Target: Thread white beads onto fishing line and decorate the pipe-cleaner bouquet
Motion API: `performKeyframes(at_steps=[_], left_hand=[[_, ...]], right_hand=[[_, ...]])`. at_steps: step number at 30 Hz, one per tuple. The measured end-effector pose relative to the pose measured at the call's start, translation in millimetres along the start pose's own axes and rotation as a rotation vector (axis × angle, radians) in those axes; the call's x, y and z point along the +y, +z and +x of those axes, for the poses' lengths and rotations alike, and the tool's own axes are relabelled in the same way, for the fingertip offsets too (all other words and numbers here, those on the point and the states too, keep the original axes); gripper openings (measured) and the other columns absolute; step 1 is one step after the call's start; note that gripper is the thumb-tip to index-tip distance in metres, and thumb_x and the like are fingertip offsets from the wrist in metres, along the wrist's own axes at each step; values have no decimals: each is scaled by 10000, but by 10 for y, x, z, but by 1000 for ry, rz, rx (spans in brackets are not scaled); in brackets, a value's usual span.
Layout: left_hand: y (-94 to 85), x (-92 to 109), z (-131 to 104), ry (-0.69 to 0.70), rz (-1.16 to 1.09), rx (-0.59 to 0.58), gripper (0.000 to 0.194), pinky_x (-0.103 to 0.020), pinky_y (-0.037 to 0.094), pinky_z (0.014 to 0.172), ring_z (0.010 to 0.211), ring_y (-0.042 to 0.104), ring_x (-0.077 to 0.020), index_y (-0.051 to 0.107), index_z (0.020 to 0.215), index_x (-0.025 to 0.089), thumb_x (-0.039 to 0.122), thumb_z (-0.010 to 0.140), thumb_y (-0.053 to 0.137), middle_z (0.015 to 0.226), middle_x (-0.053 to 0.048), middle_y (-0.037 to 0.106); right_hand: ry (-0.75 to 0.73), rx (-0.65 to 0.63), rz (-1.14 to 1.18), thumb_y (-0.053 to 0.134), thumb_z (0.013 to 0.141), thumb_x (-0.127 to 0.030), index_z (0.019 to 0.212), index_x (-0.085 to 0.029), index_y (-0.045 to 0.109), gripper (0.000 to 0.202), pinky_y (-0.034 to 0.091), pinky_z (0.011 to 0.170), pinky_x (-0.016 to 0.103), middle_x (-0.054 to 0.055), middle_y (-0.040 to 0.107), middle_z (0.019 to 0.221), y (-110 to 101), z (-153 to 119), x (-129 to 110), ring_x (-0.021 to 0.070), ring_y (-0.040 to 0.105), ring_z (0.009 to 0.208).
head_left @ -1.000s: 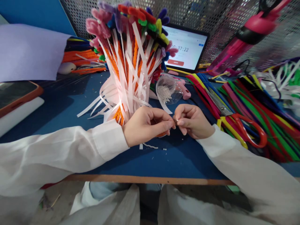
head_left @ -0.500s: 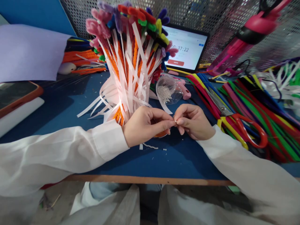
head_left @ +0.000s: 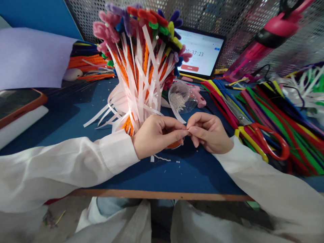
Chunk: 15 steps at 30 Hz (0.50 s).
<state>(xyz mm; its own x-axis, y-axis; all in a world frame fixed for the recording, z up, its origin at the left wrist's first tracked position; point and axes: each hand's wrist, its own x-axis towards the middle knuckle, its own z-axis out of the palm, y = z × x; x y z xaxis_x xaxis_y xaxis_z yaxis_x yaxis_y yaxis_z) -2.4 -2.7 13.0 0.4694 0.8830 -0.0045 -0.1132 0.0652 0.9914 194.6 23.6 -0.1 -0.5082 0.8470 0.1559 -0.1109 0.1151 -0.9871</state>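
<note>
My left hand (head_left: 162, 135) and my right hand (head_left: 209, 133) meet fingertip to fingertip above the near part of the table, both pinched closed. A tiny pale bead seems to sit in the right pinch, mostly covered by the fingers. What the left fingertips grip is too small to make out. Under the left hand shows part of a round orange-brown object (head_left: 174, 145), its kind hidden. A short string of pearl beads (head_left: 163, 158) lies just in front, with a couple of loose beads (head_left: 178, 161) beside it.
Behind my left hand stands a tall bunch of pipe-cleaner flowers (head_left: 141, 64) with white ribbons. A clear bag of beads (head_left: 181, 99), a pink glue gun (head_left: 199, 98) and a tablet (head_left: 202, 50) are farther back. Orange-handled scissors (head_left: 274, 140) rest on bundled pipe cleaners (head_left: 283, 118) at right.
The right thumb and fingers have shifted slightly left, closer over the left fingertips, and the pale bead is now more hidden. Little else has moved.
</note>
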Motion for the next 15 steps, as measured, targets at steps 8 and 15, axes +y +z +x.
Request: performKeyframes(at_steps=[8,15], left_hand=[[-1,-9,-5,3,14,-12,271,-175,501,536,558,595,-75,689,834,104,347,759,782,697,-30,678],[-5,13,-14,-14,-16,-25,235,-189,483,524,556,593,-89,674,809,104,318,763,760,682,-38,674]], right_hand=[[17,-17,3,743,838,-280,801,-185,678,122,271,334,150,-64,575,501,15,-3,-31,39,485,356],[36,27,71,759,818,-327,769,-181,649,189,208,319,151,-70,546,408,71,12,-79,33,391,303]])
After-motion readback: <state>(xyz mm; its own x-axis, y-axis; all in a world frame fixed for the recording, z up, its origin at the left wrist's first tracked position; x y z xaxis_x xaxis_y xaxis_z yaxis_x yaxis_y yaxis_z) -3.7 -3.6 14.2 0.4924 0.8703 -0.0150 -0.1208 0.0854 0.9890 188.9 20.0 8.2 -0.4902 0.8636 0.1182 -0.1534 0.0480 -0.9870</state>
